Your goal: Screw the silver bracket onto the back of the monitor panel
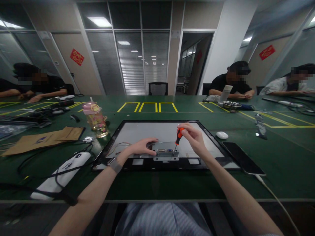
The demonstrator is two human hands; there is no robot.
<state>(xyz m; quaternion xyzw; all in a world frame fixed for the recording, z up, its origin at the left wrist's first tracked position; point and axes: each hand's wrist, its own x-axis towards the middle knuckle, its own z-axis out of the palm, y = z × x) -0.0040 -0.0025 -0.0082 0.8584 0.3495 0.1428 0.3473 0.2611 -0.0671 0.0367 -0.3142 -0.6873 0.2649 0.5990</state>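
Note:
A flat display panel (137, 131) with a black frame lies face down on the green table, its grey metal back up. A small metal board housing (165, 151) with connector ports sits at its near edge. My left hand (141, 147) rests on the panel, fingers curled against the left side of the housing. My right hand (193, 137) is closed around a screwdriver (178, 139) with an orange and black handle. It stands nearly upright with its tip down on the housing's right end. Thin wires (118, 146) run over the panel left of my left hand.
A black phone (242, 157) with a cable and a white earbud case (221, 135) lie to the right. A pink-lidded bottle (95, 119), brown paper envelopes (44, 137), and a white device (61, 175) wrapped in black cable lie left. Other people sit at the far edges.

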